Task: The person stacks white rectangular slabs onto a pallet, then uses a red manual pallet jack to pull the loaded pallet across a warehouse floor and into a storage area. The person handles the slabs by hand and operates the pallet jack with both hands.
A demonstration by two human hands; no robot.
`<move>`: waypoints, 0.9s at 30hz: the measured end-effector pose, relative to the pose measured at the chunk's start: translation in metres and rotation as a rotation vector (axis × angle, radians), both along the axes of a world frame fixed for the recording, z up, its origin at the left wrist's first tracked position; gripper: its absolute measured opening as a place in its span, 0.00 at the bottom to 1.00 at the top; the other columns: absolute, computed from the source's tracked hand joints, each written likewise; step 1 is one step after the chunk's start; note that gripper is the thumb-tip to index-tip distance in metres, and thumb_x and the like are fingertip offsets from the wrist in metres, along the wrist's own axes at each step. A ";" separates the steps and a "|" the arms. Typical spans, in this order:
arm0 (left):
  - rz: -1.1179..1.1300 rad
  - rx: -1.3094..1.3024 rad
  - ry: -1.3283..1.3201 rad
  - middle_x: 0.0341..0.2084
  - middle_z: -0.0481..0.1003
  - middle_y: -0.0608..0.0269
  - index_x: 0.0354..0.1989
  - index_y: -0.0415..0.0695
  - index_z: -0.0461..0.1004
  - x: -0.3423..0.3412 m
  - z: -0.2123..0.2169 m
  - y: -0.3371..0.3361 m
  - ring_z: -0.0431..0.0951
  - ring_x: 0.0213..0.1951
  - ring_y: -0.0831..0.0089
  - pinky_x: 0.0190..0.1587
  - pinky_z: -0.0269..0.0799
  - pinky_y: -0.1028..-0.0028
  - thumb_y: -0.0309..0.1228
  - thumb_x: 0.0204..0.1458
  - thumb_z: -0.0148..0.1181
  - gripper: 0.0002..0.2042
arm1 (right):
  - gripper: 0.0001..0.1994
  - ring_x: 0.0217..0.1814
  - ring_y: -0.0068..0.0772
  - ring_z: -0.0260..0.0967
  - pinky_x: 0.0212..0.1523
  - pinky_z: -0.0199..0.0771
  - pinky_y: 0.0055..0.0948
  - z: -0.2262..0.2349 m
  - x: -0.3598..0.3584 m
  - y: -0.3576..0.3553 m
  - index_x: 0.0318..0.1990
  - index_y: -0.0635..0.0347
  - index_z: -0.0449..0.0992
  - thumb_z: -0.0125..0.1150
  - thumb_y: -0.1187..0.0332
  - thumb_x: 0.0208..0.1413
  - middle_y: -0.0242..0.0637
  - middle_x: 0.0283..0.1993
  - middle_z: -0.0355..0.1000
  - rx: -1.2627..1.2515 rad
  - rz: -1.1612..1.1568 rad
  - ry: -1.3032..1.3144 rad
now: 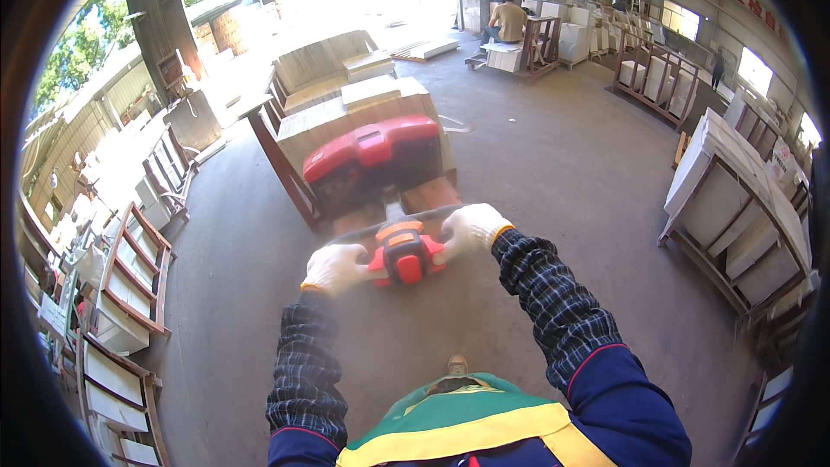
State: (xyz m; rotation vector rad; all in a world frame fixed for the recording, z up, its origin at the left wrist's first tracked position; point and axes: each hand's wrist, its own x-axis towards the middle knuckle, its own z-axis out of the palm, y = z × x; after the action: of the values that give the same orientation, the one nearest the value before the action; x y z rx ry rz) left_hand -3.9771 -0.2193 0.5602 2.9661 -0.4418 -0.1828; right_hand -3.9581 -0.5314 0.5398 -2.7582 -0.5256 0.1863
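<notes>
Nearest the camera, a green and yellow vest (pixel 467 419) is seen over dark sleeves with plaid cuffs, and one shoe tip (pixel 457 365) shows on the grey concrete floor (pixel 553 164) below. Both forearms are stretched forward to the red and orange tiller handle (pixel 405 252) of a pallet truck. The left hand (pixel 335 270), in a white work glove, is wrapped round the left end of the handle bar with its fingers curled tight together; the right hand (pixel 469 230), gloved alike, is closed round the right end in the same way. Just beyond the handle, the red housing of the pallet truck (pixel 373 156) is seen, and behind it a load of pale stone slabs (pixel 359 104) is carried in a wooden frame. Racks of white slabs (pixel 735 207) are ranged along both sides of the hall. Far ahead, a seated person (pixel 507 22) is seen beside more stacked slabs, near the bright open doorway.
</notes>
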 end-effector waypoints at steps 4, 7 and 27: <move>-0.010 -0.015 0.023 0.47 0.85 0.53 0.50 0.51 0.86 -0.023 -0.001 0.000 0.83 0.53 0.53 0.55 0.76 0.57 0.52 0.56 0.64 0.22 | 0.38 0.51 0.48 0.82 0.55 0.79 0.41 0.002 -0.024 -0.002 0.49 0.55 0.88 0.72 0.32 0.41 0.46 0.48 0.85 -0.029 0.002 0.002; -0.045 -0.040 -0.039 0.41 0.85 0.56 0.45 0.52 0.86 -0.037 -0.009 -0.004 0.84 0.48 0.55 0.52 0.78 0.58 0.62 0.52 0.65 0.27 | 0.38 0.54 0.50 0.81 0.57 0.78 0.42 0.002 -0.043 -0.010 0.52 0.56 0.87 0.74 0.33 0.41 0.47 0.51 0.84 -0.043 -0.009 0.003; 0.011 0.011 0.045 0.47 0.85 0.52 0.51 0.49 0.85 -0.150 0.006 0.001 0.83 0.53 0.54 0.56 0.76 0.59 0.61 0.53 0.66 0.29 | 0.40 0.54 0.47 0.81 0.57 0.78 0.41 0.006 -0.147 0.002 0.52 0.54 0.87 0.71 0.30 0.41 0.45 0.51 0.84 -0.068 -0.007 0.034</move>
State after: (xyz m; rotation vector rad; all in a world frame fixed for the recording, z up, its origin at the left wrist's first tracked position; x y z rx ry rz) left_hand -4.1275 -0.2182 0.5660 2.9683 -0.4200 -0.2514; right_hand -4.1055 -0.5297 0.5455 -2.8166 -0.5093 0.2531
